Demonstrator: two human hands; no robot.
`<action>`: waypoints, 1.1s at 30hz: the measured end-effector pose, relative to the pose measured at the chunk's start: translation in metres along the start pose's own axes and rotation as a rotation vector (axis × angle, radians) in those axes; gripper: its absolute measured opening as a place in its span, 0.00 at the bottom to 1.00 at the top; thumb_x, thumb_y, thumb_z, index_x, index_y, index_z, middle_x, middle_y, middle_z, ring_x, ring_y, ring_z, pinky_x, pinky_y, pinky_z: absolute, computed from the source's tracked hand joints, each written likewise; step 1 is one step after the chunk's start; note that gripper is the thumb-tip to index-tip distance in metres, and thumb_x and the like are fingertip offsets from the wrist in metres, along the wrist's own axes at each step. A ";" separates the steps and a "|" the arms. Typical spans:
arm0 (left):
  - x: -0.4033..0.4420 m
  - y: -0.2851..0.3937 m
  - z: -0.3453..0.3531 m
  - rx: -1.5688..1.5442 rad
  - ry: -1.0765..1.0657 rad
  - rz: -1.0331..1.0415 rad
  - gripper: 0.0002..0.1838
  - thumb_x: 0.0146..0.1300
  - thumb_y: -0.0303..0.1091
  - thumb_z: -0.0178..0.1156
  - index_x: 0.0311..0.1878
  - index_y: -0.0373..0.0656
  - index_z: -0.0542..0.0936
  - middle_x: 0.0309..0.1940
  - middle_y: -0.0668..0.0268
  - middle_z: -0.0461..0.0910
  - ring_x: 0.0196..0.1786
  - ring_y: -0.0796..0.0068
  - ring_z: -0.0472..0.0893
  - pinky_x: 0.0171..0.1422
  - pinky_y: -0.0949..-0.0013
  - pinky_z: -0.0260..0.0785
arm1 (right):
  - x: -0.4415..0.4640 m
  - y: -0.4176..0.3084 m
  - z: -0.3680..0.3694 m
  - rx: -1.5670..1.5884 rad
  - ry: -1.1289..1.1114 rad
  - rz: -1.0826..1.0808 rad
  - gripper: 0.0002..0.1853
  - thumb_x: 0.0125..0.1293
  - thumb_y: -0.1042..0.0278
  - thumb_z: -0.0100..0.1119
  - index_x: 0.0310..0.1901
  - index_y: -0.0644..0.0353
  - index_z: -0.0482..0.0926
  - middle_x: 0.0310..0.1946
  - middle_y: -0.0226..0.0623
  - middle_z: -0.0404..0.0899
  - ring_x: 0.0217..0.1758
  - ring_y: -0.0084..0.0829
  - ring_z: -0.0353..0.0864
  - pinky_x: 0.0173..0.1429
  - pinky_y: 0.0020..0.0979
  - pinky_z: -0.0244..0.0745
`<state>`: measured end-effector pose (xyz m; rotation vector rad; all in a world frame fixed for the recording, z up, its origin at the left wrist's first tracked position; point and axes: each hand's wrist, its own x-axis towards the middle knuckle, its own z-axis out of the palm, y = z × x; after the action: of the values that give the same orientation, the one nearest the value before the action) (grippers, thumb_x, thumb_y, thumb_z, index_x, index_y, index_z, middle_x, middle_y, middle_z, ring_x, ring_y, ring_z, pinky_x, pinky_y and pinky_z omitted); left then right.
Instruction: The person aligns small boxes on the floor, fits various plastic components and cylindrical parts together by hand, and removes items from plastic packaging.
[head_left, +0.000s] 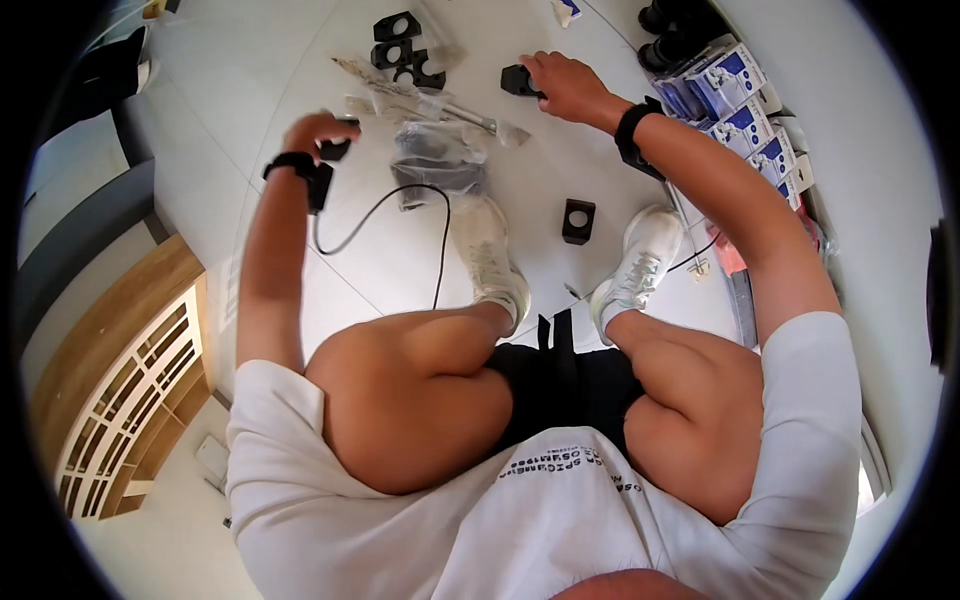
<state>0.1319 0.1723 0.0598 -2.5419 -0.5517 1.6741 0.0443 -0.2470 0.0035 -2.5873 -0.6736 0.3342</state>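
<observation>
My left hand (312, 131), out to the left and slightly blurred, is closed around a black block-like piece (338, 150). Farther ahead on the right, my right hand (572, 88) grips a black block (519, 80) at or just above the floor; the fingers partly cover it. Another black block with a round hole (578, 221) rests between my shoes. Beyond my left hand, several similar black pieces with round openings (391, 53) lie grouped on the floor. Both wrists wear black straps, and a cable hangs from the left one.
Clear plastic bags holding dark items (440, 165) and a bagged metal rod (470, 117) lie ahead. Blue-and-white boxes (740, 125) line the right wall, with black objects (680, 35) behind them. A black cable (445, 230) loops near my left shoe (485, 255).
</observation>
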 end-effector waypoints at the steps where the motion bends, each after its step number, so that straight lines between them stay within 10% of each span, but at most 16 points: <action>1: -0.007 0.016 -0.013 0.021 0.152 0.057 0.41 0.40 0.53 0.75 0.54 0.36 0.73 0.46 0.51 0.81 0.38 0.56 0.83 0.33 0.55 0.77 | -0.003 0.002 -0.001 -0.007 -0.002 0.002 0.30 0.51 0.72 0.70 0.58 0.63 0.72 0.48 0.43 0.78 0.53 0.45 0.78 0.50 0.43 0.80; 4: 0.006 0.061 -0.036 0.206 0.712 0.628 0.41 0.48 0.55 0.73 0.59 0.37 0.73 0.53 0.50 0.79 0.51 0.53 0.82 0.52 0.56 0.77 | -0.017 0.014 0.001 0.007 0.013 -0.013 0.27 0.53 0.77 0.65 0.57 0.60 0.74 0.46 0.39 0.79 0.53 0.45 0.79 0.52 0.43 0.78; 8: -0.033 0.159 0.002 0.154 0.772 1.155 0.34 0.54 0.45 0.72 0.61 0.41 0.72 0.55 0.53 0.72 0.57 0.52 0.77 0.62 0.57 0.71 | -0.036 0.031 0.004 -0.105 0.052 -0.072 0.26 0.54 0.84 0.57 0.56 0.58 0.76 0.48 0.35 0.81 0.55 0.42 0.79 0.52 0.42 0.74; 21: -0.037 0.167 0.049 0.449 0.585 1.048 0.37 0.59 0.44 0.69 0.69 0.49 0.65 0.60 0.57 0.70 0.65 0.53 0.72 0.66 0.56 0.69 | -0.028 0.026 0.008 -0.135 0.017 -0.017 0.19 0.57 0.82 0.57 0.51 0.55 0.78 0.42 0.36 0.81 0.50 0.41 0.80 0.50 0.44 0.75; 26: -0.046 0.169 0.081 0.383 0.462 1.185 0.38 0.62 0.45 0.67 0.73 0.52 0.61 0.65 0.58 0.68 0.70 0.53 0.67 0.71 0.54 0.65 | -0.025 0.037 0.011 -0.096 0.113 -0.092 0.28 0.51 0.80 0.64 0.57 0.58 0.75 0.45 0.39 0.80 0.50 0.44 0.80 0.48 0.44 0.77; 27: -0.056 0.172 0.089 0.359 0.474 1.246 0.36 0.62 0.42 0.66 0.72 0.50 0.64 0.65 0.58 0.68 0.70 0.54 0.67 0.73 0.54 0.63 | -0.023 0.033 0.002 -0.010 0.075 -0.016 0.06 0.52 0.73 0.61 0.34 0.59 0.79 0.36 0.45 0.81 0.44 0.48 0.81 0.45 0.48 0.74; 33: -0.102 0.202 0.180 0.759 0.477 1.773 0.34 0.55 0.37 0.65 0.68 0.50 0.70 0.66 0.61 0.69 0.70 0.61 0.68 0.72 0.57 0.62 | -0.032 0.048 -0.017 -0.050 0.009 -0.001 0.08 0.54 0.74 0.61 0.38 0.59 0.78 0.34 0.46 0.81 0.40 0.51 0.82 0.44 0.48 0.74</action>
<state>-0.0111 -0.0762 0.0282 -2.2819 2.3220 0.6855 0.0426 -0.3068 -0.0007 -2.6335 -0.6885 0.3085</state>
